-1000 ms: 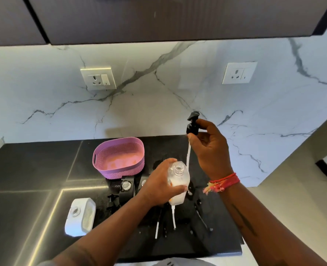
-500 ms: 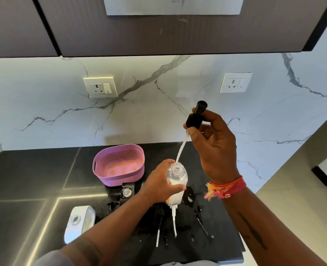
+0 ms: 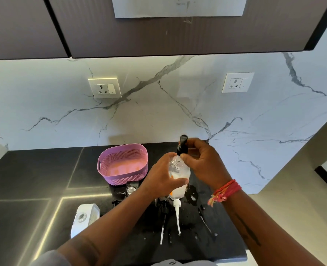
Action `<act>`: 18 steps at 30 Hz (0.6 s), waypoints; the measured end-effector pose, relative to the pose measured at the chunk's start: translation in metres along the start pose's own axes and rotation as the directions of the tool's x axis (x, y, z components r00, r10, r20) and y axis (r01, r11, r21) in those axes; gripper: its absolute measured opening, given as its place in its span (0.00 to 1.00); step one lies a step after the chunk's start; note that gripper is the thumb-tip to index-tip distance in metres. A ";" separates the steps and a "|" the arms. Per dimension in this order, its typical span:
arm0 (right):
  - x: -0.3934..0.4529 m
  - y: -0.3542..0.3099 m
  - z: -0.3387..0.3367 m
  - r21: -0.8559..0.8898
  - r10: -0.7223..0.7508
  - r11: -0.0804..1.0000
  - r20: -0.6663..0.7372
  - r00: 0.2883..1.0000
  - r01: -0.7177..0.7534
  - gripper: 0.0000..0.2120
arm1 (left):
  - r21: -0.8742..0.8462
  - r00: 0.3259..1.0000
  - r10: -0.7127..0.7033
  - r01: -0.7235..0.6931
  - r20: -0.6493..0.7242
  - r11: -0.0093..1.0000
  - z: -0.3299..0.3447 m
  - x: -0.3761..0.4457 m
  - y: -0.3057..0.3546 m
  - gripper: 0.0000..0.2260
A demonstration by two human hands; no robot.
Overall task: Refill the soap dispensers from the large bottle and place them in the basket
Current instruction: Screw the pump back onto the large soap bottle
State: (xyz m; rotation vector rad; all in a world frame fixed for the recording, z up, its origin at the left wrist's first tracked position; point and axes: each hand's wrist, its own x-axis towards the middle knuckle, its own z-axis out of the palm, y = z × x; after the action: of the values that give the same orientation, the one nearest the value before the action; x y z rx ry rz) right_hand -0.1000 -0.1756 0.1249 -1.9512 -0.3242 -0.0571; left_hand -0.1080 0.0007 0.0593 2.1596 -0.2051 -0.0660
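Note:
My left hand (image 3: 163,176) grips a clear soap dispenser bottle (image 3: 179,180) held upright above the black counter, its neck open. My right hand (image 3: 203,163) pinches a black pump head (image 3: 182,146) just above and behind the bottle's mouth; its tube is hidden by the bottle and my fingers. The purple basket (image 3: 123,164) stands empty to the left of the bottle, near the wall. The large white bottle (image 3: 85,218) lies on its side at the front left, its cap off.
Loose pump heads with tubes, one white (image 3: 177,214) and some black (image 3: 163,223), lie on the wet counter (image 3: 34,179) under my hands. A dark dispenser (image 3: 129,190) stands in front of the basket. The counter ends at the right (image 3: 243,252). Cabinets hang overhead.
My right hand has come down with the black pump, so its tube has gone into the bottle's neck. My left hand kept holding the bottle in about the same place.

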 end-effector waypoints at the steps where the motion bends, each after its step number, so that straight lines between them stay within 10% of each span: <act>1: -0.001 0.006 0.000 -0.037 0.025 0.999 0.033 0.999 -0.024 0.15 | -0.002 1.000 0.003 -0.003 -0.003 1.000 -0.001 0.000 0.001 0.40; 14: -0.006 0.019 -0.004 -0.248 0.062 0.969 0.149 0.987 -0.024 0.30 | 0.065 1.000 0.003 -0.003 0.001 0.998 0.002 -0.011 -0.006 0.44; 18: -0.007 0.019 0.000 -0.224 0.030 0.975 0.187 0.982 0.013 0.16 | 0.045 1.000 0.013 -0.013 -0.004 0.999 0.000 -0.012 -0.006 0.43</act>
State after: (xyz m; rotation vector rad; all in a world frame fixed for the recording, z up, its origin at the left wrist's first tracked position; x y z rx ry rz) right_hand -0.1021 -0.1843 0.1062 -2.1876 -0.4509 0.1028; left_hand -0.1186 0.0062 0.0535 2.2027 -0.2199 -0.0504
